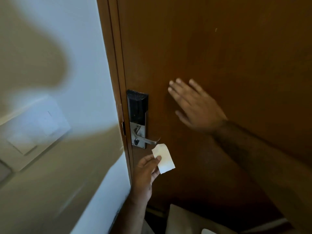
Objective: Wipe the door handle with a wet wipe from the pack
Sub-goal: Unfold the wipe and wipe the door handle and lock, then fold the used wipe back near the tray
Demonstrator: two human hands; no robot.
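A silver lever door handle (149, 140) sticks out to the right from a lock plate with a black keypad (137, 107) on a brown wooden door (219, 48). My left hand (146, 173) pinches a small folded white wet wipe (163, 159) just below the handle's tip, not touching it. My right hand (194, 103) is spread flat, fingers apart, against or just in front of the door panel to the right of the keypad. The wipe pack is out of sight.
The door frame (118, 81) runs down the left of the door, next to a white wall (67, 98) with a white switch plate (35, 129). Pale cloth (185, 222) shows at the bottom edge.
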